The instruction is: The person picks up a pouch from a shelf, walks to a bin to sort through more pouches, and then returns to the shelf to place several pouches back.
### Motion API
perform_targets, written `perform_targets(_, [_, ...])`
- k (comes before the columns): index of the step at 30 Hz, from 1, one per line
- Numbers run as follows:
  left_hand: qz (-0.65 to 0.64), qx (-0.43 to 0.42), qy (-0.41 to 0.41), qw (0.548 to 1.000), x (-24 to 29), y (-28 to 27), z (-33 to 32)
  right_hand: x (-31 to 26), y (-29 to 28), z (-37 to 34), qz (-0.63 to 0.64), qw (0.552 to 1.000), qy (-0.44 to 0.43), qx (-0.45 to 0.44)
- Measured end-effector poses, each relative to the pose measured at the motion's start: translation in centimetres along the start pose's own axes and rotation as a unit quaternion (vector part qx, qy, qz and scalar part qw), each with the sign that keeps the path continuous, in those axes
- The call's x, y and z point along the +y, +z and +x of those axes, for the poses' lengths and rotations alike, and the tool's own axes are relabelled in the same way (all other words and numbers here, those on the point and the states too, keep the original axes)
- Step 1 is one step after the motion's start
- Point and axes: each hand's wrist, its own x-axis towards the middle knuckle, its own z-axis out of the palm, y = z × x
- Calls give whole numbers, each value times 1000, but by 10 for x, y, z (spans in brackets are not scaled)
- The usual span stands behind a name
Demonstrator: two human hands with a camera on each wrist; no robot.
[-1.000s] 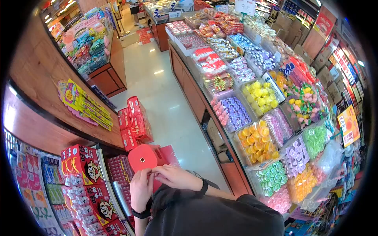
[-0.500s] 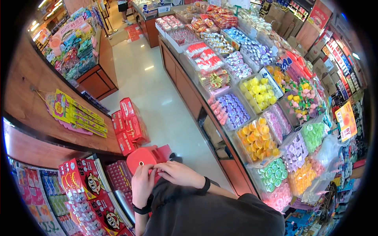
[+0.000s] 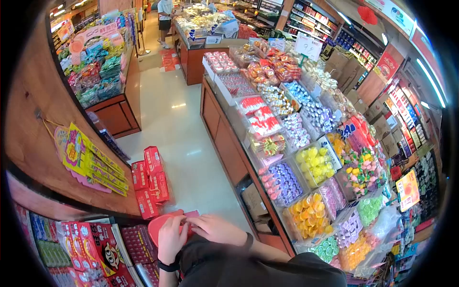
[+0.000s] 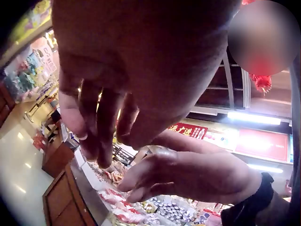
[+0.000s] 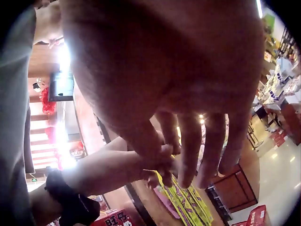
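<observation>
My left hand (image 3: 171,237) and right hand (image 3: 214,228) are held together in front of my body, fingertips meeting. In the left wrist view the left hand (image 4: 141,70) has loosely bent fingers with gaps between them, and the right hand (image 4: 188,174) reaches in from the side. The right wrist view has the right hand's fingers (image 5: 190,150) hanging down, nearly straight, beside the left hand (image 5: 157,162). Nothing shows in either hand. Below them, partly covered, stands a red stool (image 3: 158,226).
A long counter (image 3: 224,146) of candy trays runs along the right, with yellow candies (image 3: 314,166) and orange candies (image 3: 308,213). Red cartons (image 3: 155,184) are stacked on the aisle floor (image 3: 179,124). Red milk boxes (image 3: 98,246) fill the lower left. A person (image 3: 165,21) stands far ahead.
The head view has tilted up, bringing more of the far store and the distant person into sight. The stool and cartons sit lower in view. The hands stay together.
</observation>
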Motion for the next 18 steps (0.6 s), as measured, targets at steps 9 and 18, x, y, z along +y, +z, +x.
perform_targets(9, [-3,-53,56,997,-18,-5,67,34,-14,38,34,998,42,10])
perform_targets(18, [11,-103,77,992,-28,31,146,82,-65,65,71,993,89,18])
